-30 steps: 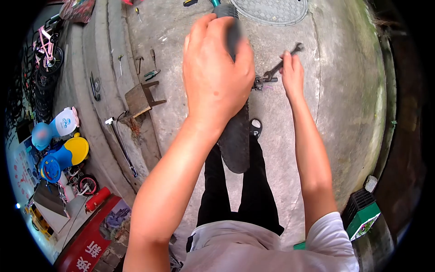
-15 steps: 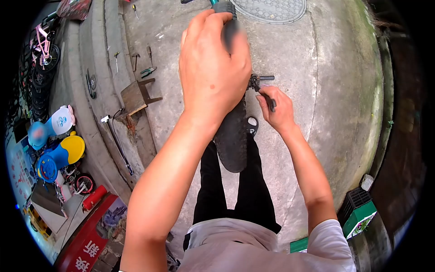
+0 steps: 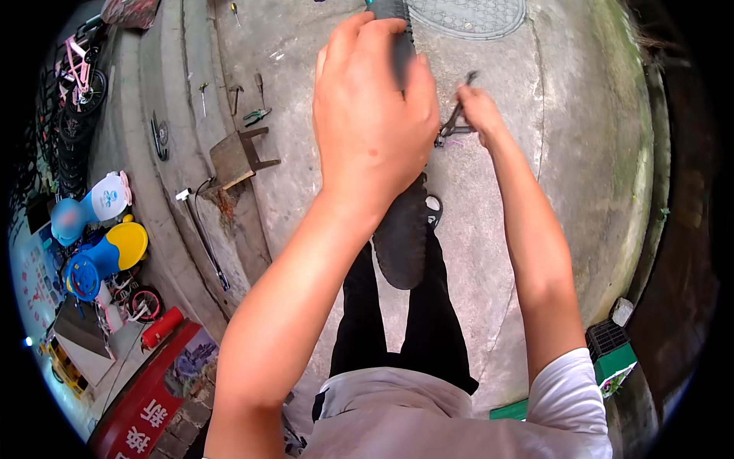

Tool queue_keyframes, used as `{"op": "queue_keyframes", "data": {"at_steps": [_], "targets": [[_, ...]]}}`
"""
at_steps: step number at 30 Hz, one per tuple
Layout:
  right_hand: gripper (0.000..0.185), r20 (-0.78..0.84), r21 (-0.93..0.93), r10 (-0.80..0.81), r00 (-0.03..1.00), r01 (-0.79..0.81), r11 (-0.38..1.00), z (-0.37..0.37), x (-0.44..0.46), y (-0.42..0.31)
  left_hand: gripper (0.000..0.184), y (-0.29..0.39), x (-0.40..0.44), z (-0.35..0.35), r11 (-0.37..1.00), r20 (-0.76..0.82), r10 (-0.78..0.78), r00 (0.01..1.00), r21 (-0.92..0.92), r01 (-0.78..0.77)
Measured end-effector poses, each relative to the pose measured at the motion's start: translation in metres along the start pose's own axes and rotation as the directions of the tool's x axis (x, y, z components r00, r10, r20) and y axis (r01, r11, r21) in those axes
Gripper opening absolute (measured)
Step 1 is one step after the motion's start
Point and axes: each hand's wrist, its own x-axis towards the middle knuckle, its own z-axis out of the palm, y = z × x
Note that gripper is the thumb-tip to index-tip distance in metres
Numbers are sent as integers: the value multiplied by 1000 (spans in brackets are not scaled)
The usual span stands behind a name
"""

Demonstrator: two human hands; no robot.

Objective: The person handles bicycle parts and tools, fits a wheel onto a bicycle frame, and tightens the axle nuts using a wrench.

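Observation:
A knobbly black bicycle tyre (image 3: 400, 252) stands upright in front of me, seen nearly edge-on. My left hand (image 3: 375, 115) is closed over its upper part, covering much of it. Beside the tyre on the right, my right hand (image 3: 480, 111) grips a dark wrench (image 3: 453, 118). The lower end of this wrench meets the hardware at the wheel's axle; whether it sits on a nut I cannot tell. A short dark bar (image 3: 461, 130) sticks out to the right there. Some motion blur softens the right fingers.
On the ground at left are a small wooden stool (image 3: 235, 158), pliers (image 3: 257, 116), a hammer (image 3: 235, 99) and screwdrivers. A long-handled tool (image 3: 202, 237) lies along the steps. A round manhole cover (image 3: 468, 15) is ahead, and a green-and-black crate (image 3: 609, 352) stands at right.
My right hand has moved forward, away from my body. The wrench has swung from pointing down and right to pointing up and right. My left hand keeps its hold on the tyre.

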Motion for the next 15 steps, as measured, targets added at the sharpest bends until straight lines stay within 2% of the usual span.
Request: {"op": "queue_keyframes", "data": {"at_steps": [1,2,3,4,6,7,9,10,12,13,15], "targets": [[49,-293,-159,-296,909,259,953,-5,-9,3,30,1,0,0,1000,-10,1,1000,-3,-1],[50,-495,-380,-574,653,431,818,-10,-18,5,30,2,1,-1,1000,-12,-5,1000,-7,5],[43,-491,-349,-507,709,373,860,-12,-51,-10,30,6,4,-4,999,28,-28,999,-26,29],[43,-495,-356,-506,706,366,860,-8,-72,-6,30,9,6,-6,998,69,-47,996,-46,51],[33,-346,-339,-639,687,543,768,0,-104,0,30,9,10,-6,997,75,-53,996,-53,57],[33,-343,-341,-638,689,541,769,6,-116,4,30,9,9,-6,996,91,-65,994,-46,70],[22,-133,-565,-809,572,627,536,15,-132,9,30,11,10,-8,994,102,-90,991,-46,95],[22,-132,-563,-809,573,628,537,19,-134,13,30,12,11,-8,992,111,-109,988,-46,114],[20,-116,-543,-902,417,733,409,30,-132,19,30,8,11,-6,995,95,-77,992,-49,82],[21,-95,-569,-924,371,741,356,31,-131,19,29,6,11,-5,997,81,-48,996,-55,53],[22,-95,-558,-904,417,730,395,31,-121,16,29,8,11,-7,995,98,-72,993,-57,77]]}}
